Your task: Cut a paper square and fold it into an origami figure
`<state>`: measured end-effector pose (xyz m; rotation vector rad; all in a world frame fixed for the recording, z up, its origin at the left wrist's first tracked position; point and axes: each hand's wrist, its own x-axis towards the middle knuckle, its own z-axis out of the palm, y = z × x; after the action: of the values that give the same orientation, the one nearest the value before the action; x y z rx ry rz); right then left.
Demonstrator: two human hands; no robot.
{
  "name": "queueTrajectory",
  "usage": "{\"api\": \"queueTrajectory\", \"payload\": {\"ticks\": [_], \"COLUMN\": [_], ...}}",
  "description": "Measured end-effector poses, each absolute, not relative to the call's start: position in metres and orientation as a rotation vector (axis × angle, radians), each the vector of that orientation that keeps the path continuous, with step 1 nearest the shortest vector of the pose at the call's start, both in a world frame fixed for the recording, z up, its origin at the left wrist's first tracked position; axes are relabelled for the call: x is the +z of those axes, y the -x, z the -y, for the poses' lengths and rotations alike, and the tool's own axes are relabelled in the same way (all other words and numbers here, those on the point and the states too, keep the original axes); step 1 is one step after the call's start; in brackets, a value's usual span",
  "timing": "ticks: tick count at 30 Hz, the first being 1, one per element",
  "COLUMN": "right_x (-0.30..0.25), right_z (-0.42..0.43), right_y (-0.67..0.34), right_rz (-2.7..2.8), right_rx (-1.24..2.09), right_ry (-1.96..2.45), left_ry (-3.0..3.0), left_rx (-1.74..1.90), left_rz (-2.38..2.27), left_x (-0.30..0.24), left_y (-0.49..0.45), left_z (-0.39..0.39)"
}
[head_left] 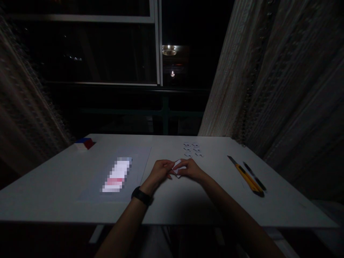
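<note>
Between both hands, just above the white table (pixel 166 200), is a small folded piece of white paper (pixel 177 167). My left hand (pixel 161 170) pinches its left edge with thumb and fingers; a dark band sits on that wrist. Over the paper's right side, my right hand (pixel 192 168) grips it with fingers closed. The fingers cover part of the paper, so its full shape is hidden. Just beyond my hands lie several small folded paper pieces (pixel 197 150), set out in two columns.
A yellow box cutter (pixel 245 177), blade out, lies at the right beside a black pen (pixel 254 175). To the left, a lit, pixelated phone-like screen (pixel 118 173) rests on paper sheets (pixel 90 191). A colored cube (pixel 84 143) stands far left. Curtains (pixel 228 71) flank a dark window.
</note>
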<state>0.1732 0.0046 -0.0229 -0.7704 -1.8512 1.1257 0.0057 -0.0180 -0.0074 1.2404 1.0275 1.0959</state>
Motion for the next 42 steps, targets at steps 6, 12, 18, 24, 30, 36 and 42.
{"api": "queueTrajectory", "payload": {"ticks": [6,12,18,24,30,36,42], "right_x": [-0.026,-0.022,-0.018,-0.017,-0.018,-0.025,-0.028], "right_z": [-0.008,-0.007,-0.004,-0.002,0.002,-0.003,0.0], "right_y": [-0.174,-0.173,-0.172,-0.17,-0.166,-0.163,-0.158], "right_rz": [1.822,1.932,1.922,1.869,1.793,1.712,1.701], "right_rx": [1.235,1.238,1.226,1.213,1.095,0.911,0.748], "right_ry": [0.739,0.663,0.673,0.7,0.846,0.921,0.98], "left_ry": [-1.281,-1.324,-1.353,-1.344,-1.318,-1.239,-1.269], "left_rx": [1.085,1.119,1.144,1.153,1.162,1.187,1.203], "left_rz": [-1.044,-1.112,-1.127,-1.12,-1.039,-0.959,-1.066], "left_x": [-0.007,-0.009,-0.007,-0.009,-0.012,-0.013,-0.017], "left_y": [-0.007,-0.01,-0.01,-0.011,-0.009,-0.01,-0.011], "left_z": [0.018,0.016,0.019,0.018,0.015,0.014,0.012]}}
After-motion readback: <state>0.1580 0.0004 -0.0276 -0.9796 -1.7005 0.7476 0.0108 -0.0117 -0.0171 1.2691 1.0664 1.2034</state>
